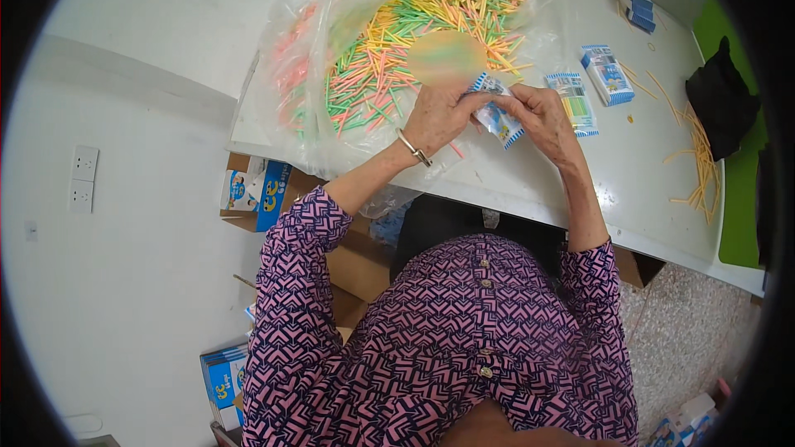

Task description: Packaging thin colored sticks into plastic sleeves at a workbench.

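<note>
Over the white table, my left hand (439, 118) and my right hand (544, 116) meet at a small blue-and-white packet (499, 122). Both hands are closed on it, with thumbs and fingers pinching its upper part. Striped ends of the packet show above and below my fingers; whether anything is inside it I cannot tell. Just right of my right hand lies a similar packet (571, 103), with yellow-green sticks showing through its clear part. Beyond my left hand, a large clear plastic bag (302, 136) lies spread open under a heap of thin pink, green, yellow and orange sticks (381, 74).
Stacked packets (607, 74) lie farther right, and another stack (633, 4) stands at the back. Loose yellow sticks (702, 170) lie near a black cloth (722, 99) at the right edge. Printed cardboard boxes (272, 194) sit below the table's left side.
</note>
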Demonstrator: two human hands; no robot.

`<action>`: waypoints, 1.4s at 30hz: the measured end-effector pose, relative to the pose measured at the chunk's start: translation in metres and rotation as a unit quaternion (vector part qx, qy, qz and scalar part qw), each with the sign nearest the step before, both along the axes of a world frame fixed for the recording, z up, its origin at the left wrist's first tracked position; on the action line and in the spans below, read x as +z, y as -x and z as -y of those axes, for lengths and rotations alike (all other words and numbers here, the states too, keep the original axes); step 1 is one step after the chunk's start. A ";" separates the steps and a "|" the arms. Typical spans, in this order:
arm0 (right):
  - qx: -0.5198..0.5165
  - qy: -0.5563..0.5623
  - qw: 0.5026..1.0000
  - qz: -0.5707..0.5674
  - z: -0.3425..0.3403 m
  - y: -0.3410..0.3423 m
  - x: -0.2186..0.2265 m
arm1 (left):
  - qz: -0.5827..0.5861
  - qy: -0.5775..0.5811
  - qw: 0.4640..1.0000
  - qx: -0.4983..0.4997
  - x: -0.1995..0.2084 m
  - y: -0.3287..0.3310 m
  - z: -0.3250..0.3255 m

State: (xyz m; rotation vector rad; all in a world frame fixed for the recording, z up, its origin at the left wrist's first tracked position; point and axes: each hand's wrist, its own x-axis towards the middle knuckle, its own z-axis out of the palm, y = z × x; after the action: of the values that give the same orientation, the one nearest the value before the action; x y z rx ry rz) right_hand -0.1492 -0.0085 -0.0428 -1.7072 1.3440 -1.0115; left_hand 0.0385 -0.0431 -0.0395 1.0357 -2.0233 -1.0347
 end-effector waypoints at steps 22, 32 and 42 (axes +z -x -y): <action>-0.138 0.037 0.987 0.077 0.010 0.023 -0.013 | 0.526 0.220 0.807 -0.156 -0.011 -0.003 0.164; 0.141 0.213 0.959 -0.126 0.003 -0.031 -0.039 | 0.492 0.180 0.831 -0.185 -0.009 -0.001 0.166; 0.187 0.136 0.968 -0.100 -0.002 -0.021 -0.036 | 0.422 0.136 0.891 -0.103 -0.004 -0.018 0.157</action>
State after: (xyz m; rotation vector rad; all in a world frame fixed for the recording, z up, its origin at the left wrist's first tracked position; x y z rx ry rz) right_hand -0.1285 -0.0067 -0.0785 -2.2186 0.9745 -0.8494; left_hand 0.0560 -0.2004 -0.0436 1.2619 -2.9186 -0.3587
